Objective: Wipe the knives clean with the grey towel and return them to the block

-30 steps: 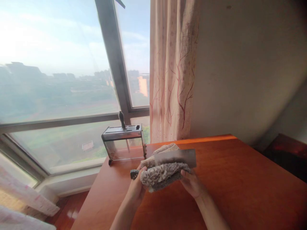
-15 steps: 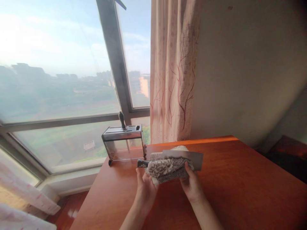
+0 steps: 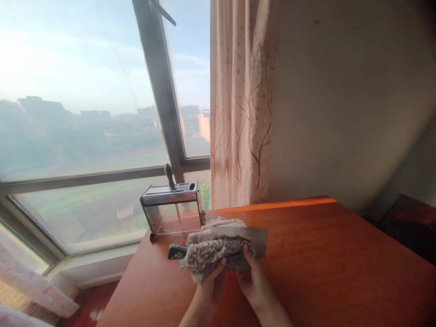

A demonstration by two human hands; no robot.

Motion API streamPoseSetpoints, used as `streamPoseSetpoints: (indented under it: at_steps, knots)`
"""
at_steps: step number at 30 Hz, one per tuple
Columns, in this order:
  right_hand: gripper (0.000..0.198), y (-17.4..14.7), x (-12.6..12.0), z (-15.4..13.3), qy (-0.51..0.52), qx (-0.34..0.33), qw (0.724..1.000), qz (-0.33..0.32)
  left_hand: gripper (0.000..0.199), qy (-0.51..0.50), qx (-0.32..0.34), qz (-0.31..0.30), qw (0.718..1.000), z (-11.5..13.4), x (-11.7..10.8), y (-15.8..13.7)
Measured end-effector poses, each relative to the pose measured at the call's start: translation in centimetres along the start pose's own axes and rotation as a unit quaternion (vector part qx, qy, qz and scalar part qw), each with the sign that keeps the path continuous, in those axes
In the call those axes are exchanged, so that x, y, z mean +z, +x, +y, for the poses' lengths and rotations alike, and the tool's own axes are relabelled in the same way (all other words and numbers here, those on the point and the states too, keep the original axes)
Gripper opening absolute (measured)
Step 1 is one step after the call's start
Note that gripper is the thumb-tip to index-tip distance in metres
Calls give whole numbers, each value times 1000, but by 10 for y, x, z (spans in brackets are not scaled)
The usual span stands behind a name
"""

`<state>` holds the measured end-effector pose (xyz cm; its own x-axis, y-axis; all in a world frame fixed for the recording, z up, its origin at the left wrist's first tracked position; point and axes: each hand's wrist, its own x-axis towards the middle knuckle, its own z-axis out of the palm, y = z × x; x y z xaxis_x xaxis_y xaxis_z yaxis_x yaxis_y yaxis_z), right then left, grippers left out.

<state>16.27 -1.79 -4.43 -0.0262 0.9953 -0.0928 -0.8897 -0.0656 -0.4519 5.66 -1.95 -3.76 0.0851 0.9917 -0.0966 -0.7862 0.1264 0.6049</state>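
Observation:
A grey-and-white fuzzy cloth (image 3: 207,254) is folded around a cleaver (image 3: 259,240), whose broad metal blade sticks out on the right and whose dark handle shows on the left. My left hand (image 3: 211,282) grips the cloth-covered cleaver from below, its thumb lying on top of the cloth. On the right, my right hand (image 3: 251,278) pinches cloth and blade, thumb on the near face. The fingers of both hands are mostly hidden underneath. The bundle is held above the wooden table (image 3: 306,272).
A metal-framed knife holder (image 3: 170,196) with clear sides stands at the table's far left edge, a dark handle rising from its top. Behind it is a large window (image 3: 85,136). A patterned curtain (image 3: 238,113) hangs beside the wall (image 3: 323,113).
The cloth and cleaver have moved left and slightly down in view. My left hand has shifted from near the handle toward the middle, its thumb now over the cloth.

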Motion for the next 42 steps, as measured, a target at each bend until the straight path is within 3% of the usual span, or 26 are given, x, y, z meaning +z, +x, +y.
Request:
streamPoseSetpoints:
  at_steps: [5,8,11,14,17,23,31,33,39,42]
  knots:
    - [47,-9,12,3,-75,-13,996,-56,36,-68,18,-3,998,23,8,9]
    - [47,-13,17,-3,-102,-17,989,-110,26,-104,26,57,993,35,16,14]
    - [49,-11,12,-7,-190,-28,978,-85,25,-133,20,108,985,47,22,17]
    - [46,-6,1,-7,-353,-96,930,-35,27,-147,13,120,982,56,22,17]
    - [41,-3,-6,-6,-440,-137,886,-45,26,-140,5,128,982,56,14,16]
    - [38,-4,-10,-12,-467,-77,872,-122,27,-105,-19,139,985,53,-2,14]
    - [37,-9,-22,-26,-570,-77,807,-132,30,-87,55,154,983,76,-7,18]
    - [38,-10,-20,-28,-568,-75,809,-132,31,-75,78,165,980,82,-10,20]
    - [40,-15,-11,-35,-475,-51,873,-101,32,-83,128,200,968,99,-18,22]
    - [42,-19,-6,-40,-446,-41,892,-65,34,-106,133,203,964,102,-20,21]
